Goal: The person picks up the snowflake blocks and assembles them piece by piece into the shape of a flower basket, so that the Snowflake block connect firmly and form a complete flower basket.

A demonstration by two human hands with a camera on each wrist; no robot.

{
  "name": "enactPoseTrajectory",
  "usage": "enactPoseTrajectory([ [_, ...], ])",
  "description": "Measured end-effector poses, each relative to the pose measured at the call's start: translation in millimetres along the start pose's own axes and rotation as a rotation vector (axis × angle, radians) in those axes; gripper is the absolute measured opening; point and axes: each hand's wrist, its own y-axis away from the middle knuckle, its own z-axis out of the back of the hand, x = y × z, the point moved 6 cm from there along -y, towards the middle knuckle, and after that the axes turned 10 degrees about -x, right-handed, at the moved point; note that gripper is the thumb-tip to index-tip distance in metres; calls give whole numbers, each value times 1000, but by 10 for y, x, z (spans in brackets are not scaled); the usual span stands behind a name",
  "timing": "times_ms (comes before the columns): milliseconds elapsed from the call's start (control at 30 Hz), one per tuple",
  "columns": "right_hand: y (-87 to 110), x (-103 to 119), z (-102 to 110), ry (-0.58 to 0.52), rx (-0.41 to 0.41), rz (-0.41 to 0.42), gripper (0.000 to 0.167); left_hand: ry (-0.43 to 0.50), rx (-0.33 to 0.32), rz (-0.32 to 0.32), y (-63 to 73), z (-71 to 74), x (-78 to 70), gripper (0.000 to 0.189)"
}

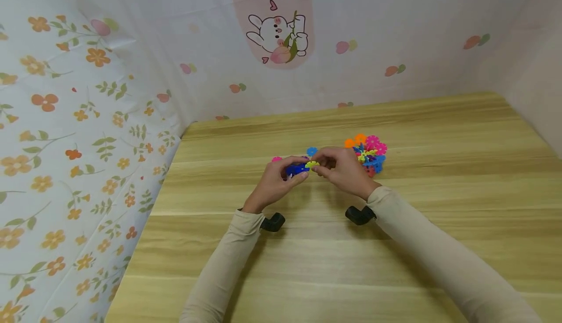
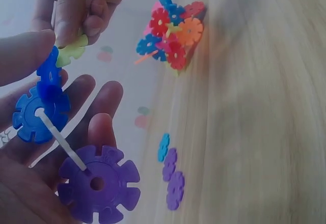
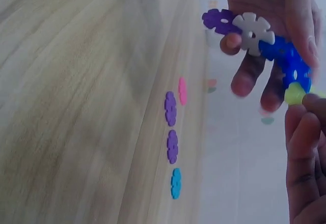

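Note:
A chain of notched plastic flower discs rests in my left hand [image 1: 274, 180], its thumb and fingers gripping a blue disc [image 2: 48, 68] near one end. Along the chain come another blue disc [image 2: 25, 119], a white disc [image 3: 249, 42] seen edge-on in the left wrist view, and a purple disc [image 2: 117, 175] at the far end. My right hand [image 1: 347, 171] pinches a yellow-green disc [image 1: 312, 164] between thumb and fingers. That disc meets the end blue disc at its edge, and fingertips cover part of it. Both hands are above the wooden table [image 1: 307, 264].
Right of my hands stands a multicoloured cluster of discs [image 2: 173, 33]. Behind the hands lie a light blue disc [image 1: 311, 151], a pink disc [image 3: 183, 91] and two purple ones [image 3: 170, 109]. A printed cloth [image 1: 351, 79] hangs at the table's back edge.

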Motion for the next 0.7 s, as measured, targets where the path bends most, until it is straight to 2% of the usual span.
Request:
enactPoseTrajectory([
  [100, -22, -63, -25, -8, 29, -28, 12, 10, -15, -3, 8, 43, 12, 33],
  [333, -111, -303, -115, 43, 89, -148, 14, 69, -36, 60, 45, 221, -318, 30],
  [500, -199, -482, -245, 183, 141, -194, 15, 84, -44, 59, 51, 246, -336, 29],
  [700, -303, -577, -414, 342, 227, -216, 33, 101, -46, 67, 61, 242, -314, 29],
])
